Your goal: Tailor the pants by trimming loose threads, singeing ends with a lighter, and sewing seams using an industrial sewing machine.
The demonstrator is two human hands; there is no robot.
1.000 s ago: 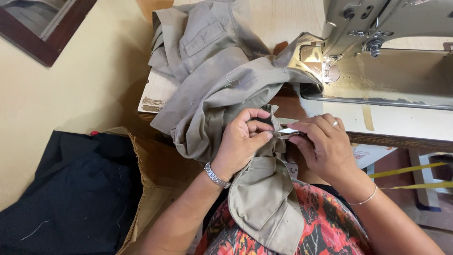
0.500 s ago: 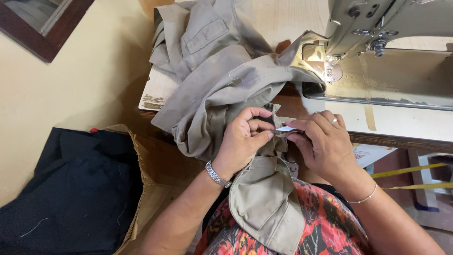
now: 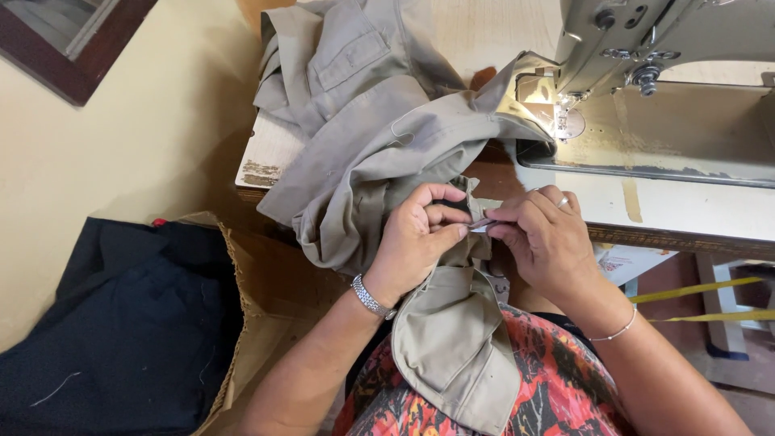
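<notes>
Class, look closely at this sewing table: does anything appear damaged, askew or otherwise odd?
The table's front corner looks worn, with chipped, flaking paint. The khaki garment lies bunched and hangs over that edge. Both hands pinch a small metal tool at its seam.

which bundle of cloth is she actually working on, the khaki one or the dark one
The khaki garment: both hands, left hand and right hand, pinch its edge. The dark cloth lies untouched in the cardboard box.

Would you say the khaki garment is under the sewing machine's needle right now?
No, the khaki garment is bunched on the table beside the sewing machine, and both hands pinch a fold of it nearer the body.
</notes>
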